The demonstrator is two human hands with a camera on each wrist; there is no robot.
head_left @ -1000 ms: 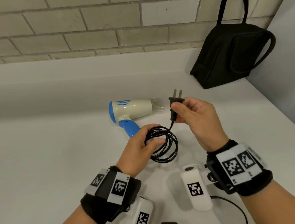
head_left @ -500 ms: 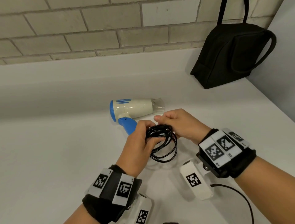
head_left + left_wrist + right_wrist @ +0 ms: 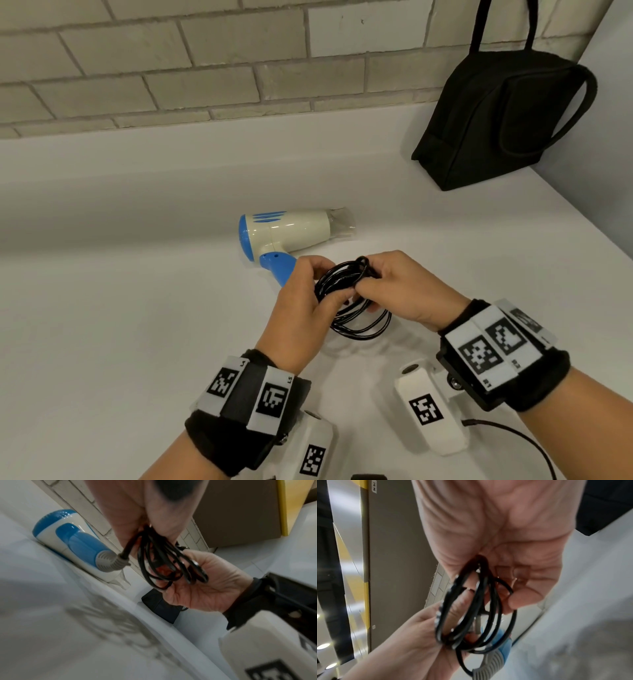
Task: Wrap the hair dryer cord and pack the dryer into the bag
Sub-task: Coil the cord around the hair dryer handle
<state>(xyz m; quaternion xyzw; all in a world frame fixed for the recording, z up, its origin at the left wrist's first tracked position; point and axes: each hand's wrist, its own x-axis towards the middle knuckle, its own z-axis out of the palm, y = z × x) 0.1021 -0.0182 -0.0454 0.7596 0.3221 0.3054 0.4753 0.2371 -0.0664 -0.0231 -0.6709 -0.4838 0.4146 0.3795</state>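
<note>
A cream and blue hair dryer (image 3: 287, 231) lies on its side on the white counter (image 3: 120, 325), its blue handle (image 3: 279, 269) pointing toward me. Its black cord (image 3: 356, 301) is coiled into several loops just in front of the handle. My left hand (image 3: 305, 301) grips the left side of the coil between thumb and fingers. My right hand (image 3: 394, 287) pinches the top of the coil from the right; the plug is hidden in its fingers. The left wrist view shows the cord (image 3: 164, 563) running from the handle's grey collar (image 3: 109, 563). A black bag (image 3: 496, 120) stands at the back right.
A brick wall (image 3: 205, 61) runs behind a raised white ledge at the counter's back. A white side wall (image 3: 613, 137) closes the right side beside the bag. Bare counter stretches to the left of the dryer.
My right hand brought the plug down from above the coil and now holds it against the loops. The coil and my left hand stayed by the dryer's handle.
</note>
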